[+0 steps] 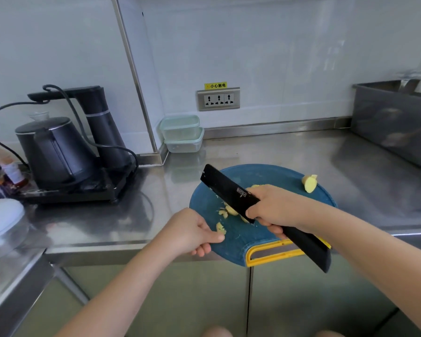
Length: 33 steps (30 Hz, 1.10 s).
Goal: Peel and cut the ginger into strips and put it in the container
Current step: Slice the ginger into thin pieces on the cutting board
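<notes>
A round blue cutting board (pixel 272 176) with a yellow handle (pixel 265 254) lies at the counter's front edge. Pale yellow ginger slices (pixel 229 210) and a small ginger bit (pixel 220 228) lie on its left part. A larger ginger chunk (pixel 309 183) sits at its far right. My right hand (pixel 275 207) grips a black knife (pixel 225 188) near the middle, with the blade pointing up-left over the slices. My left hand (pixel 192 233) grips the board's left edge, thumb on top beside the small bit. Two stacked clear containers with green lids (pixel 182 135) stand by the back wall.
A black electric kettle set (pixel 66 152) with cables stands on the left. Sauce bottles (pixel 0 171) and a white-lidded glass bowl (pixel 3 222) are at the far left. A steel bin (pixel 394 127) sits at the back right, and a wall socket (pixel 218 99) is behind.
</notes>
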Tool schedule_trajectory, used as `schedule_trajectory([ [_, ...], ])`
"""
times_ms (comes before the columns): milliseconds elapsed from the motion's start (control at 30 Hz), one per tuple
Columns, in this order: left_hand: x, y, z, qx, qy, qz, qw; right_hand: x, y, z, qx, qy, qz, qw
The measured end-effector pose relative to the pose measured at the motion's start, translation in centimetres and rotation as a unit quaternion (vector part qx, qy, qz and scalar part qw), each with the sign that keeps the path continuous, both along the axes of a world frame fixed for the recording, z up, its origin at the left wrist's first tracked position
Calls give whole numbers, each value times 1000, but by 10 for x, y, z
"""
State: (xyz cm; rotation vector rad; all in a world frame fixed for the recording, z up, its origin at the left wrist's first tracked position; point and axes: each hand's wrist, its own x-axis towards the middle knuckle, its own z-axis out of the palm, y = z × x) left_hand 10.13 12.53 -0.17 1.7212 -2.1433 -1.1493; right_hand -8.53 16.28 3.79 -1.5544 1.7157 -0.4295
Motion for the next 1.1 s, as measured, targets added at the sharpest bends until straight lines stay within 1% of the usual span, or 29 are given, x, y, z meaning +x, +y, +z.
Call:
schedule_trajectory([
  [67, -4, -1, 0, -61, -59, -9, 996, -7, 0, 3, -30, 4, 4, 1000],
  [167, -7, -9, 3, -88, -70, 8, 994, -21, -1, 12, -82, 10, -7, 997],
  [233, -8, -17, 3, -98, -63, 23, 993, -34, -1, 17, -114, 10, -25, 993],
  [267, -9, -20, 3, -103, -57, 32, 993, -41, -1, 19, -126, 26, -32, 991],
  [400, -19, -33, 1, -117, -19, 77, 990, -68, 1, 21, -162, 126, -55, 977],
  [433, -23, -34, 2, -133, -7, 86, 987, -73, 1, 19, -168, 143, -64, 973],
  [500, -33, -33, 3, -200, 13, 97, 975, -82, 2, 15, -184, 177, -71, 964],
  [567, -45, -24, 4, -270, 36, 81, 959, -87, 0, 8, -205, 205, -72, 954],
  [600, -51, -18, 2, -292, 44, 53, 954, -89, 0, 4, -216, 209, -78, 951],
  [633, -56, -13, -2, -306, 37, 14, 951, -90, -1, 0, -227, 208, -84, 948],
  [667, -61, -9, -7, -316, 11, -26, 948, -90, -2, -4, -239, 202, -86, 946],
  [733, -67, -8, -19, -327, -49, -80, 940, -90, -4, -12, -264, 190, -83, 942],
  [767, -68, -11, -25, -323, -63, -86, 940, -91, -3, -14, -273, 186, -82, 940],
  [900, -62, -30, -32, -323, -20, -51, 945, -102, 1, -12, -281, 183, -80, 939],
  [967, -62, -36, -28, -322, -21, -44, 945, -111, 2, -8, -269, 187, -91, 940],
  [1033, -65, -38, -22, -313, -20, -55, 948, -122, 4, -3, -255, 187, -108, 943],
  [1100, -74, -34, -15, -308, 2, -77, 948, -132, 7, 4, -239, 179, -126, 946],
])
